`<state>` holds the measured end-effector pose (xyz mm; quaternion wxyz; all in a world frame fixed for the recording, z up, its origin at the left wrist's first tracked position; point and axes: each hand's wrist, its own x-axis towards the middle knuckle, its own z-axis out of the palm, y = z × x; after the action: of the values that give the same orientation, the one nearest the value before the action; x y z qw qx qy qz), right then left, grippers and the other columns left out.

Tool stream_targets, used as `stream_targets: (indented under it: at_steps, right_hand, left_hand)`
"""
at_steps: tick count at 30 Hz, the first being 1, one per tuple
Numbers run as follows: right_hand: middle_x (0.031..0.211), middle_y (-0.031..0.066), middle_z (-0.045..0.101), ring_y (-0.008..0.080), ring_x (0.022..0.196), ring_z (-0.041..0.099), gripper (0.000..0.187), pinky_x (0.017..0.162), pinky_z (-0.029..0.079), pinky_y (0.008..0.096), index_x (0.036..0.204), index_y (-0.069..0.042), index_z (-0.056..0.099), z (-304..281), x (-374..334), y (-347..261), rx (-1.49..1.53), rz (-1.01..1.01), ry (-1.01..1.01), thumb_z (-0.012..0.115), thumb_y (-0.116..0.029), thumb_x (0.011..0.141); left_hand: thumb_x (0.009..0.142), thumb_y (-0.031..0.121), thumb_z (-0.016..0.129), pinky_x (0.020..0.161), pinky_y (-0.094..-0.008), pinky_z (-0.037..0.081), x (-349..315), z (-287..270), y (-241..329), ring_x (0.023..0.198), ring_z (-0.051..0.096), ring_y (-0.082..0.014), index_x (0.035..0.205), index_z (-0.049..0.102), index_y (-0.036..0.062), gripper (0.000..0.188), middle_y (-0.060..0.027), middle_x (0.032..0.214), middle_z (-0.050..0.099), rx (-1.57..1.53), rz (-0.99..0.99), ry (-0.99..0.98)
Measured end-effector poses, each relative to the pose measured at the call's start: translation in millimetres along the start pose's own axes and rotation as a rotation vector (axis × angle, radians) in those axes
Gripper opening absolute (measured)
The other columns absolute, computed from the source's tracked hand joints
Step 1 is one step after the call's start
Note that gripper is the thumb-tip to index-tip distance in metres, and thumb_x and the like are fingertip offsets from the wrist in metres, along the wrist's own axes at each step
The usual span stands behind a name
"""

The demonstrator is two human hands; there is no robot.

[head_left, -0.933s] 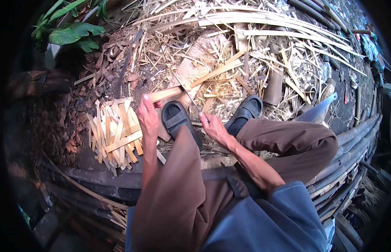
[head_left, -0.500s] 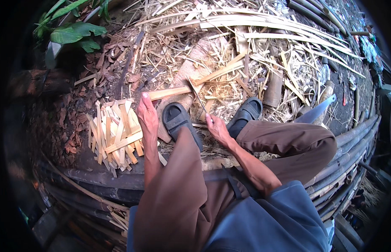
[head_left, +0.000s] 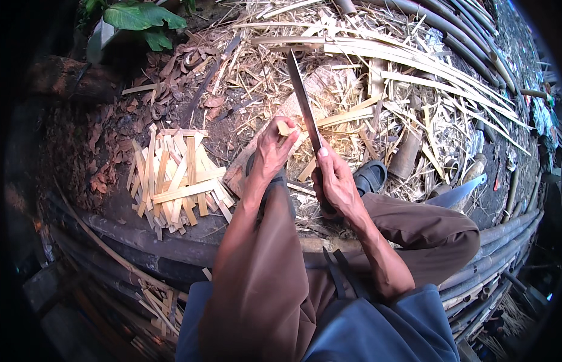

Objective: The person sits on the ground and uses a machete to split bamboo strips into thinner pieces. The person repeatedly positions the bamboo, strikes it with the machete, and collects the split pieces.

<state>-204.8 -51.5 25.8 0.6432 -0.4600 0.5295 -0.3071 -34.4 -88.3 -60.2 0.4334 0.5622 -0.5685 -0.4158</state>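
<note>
My left hand (head_left: 272, 149) is closed around a short bamboo strip (head_left: 285, 128), its pale end showing above the fingers. In my right hand (head_left: 338, 184) is a machete (head_left: 303, 96), gripped at its handle, with the long dark blade pointing up and slightly left. The blade stands just right of the strip; whether they touch I cannot tell. Beneath my left hand lies a flat wooden board (head_left: 237, 172), partly covered by my arm and sandal. To the left is a heap of short split bamboo strips (head_left: 172, 192).
Long bamboo slats (head_left: 408, 57) stretch across the far ground over scattered shavings. A handsaw (head_left: 459, 193) lies right of my bent knee, near a bamboo tube (head_left: 406, 155). Bamboo poles (head_left: 504, 232) run along the near side. A leafy plant (head_left: 139, 16) stands far left.
The machete has swung from low over the board to upright. My left hand has moved right and upward with the strip, now turned end-on. The view has shifted slightly.
</note>
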Motion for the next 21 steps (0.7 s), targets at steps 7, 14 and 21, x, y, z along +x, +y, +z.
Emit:
stream_targets:
  at_steps: [7,14,21]
  right_hand:
    - [0.061,-0.0019,0.047,0.0064,0.046,0.043,0.038,0.04,0.036,0.0226,0.109,-0.01,0.055,5.4,-4.3,-17.8,0.119,0.096,-0.036,0.037,-0.044,0.106]
    - [0.062,-0.0015,0.048,0.0072,0.046,0.044,0.038,0.04,0.036,0.0227,0.106,-0.011,0.054,5.2,-5.8,-15.3,0.174,0.142,-0.041,0.038,-0.045,0.105]
    - [0.063,-0.0012,0.048,0.0078,0.046,0.044,0.037,0.04,0.037,0.0231,0.109,-0.013,0.052,6.8,-8.0,-18.4,0.204,0.159,-0.058,0.038,-0.046,0.105]
  left_hand:
    - [0.081,-0.006,0.068,0.072,-0.0408,0.05,1.3,6.4,10.4,0.084,0.063,-0.0337,0.111,0.05,0.0025,0.035,-0.0147,0.094,0.058,0.076,0.228,-0.024]
    - [0.082,-0.008,0.065,0.072,-0.0395,0.05,0.2,10.7,14.7,0.083,0.063,-0.034,0.113,0.051,0.0031,0.036,-0.0154,0.094,0.058,0.045,0.233,-0.024]
    - [0.083,-0.006,0.064,0.074,-0.0407,0.05,-0.4,10.8,17.4,0.086,0.064,-0.0361,0.115,0.052,0.0021,0.035,-0.0182,0.097,0.059,0.028,0.257,-0.009]
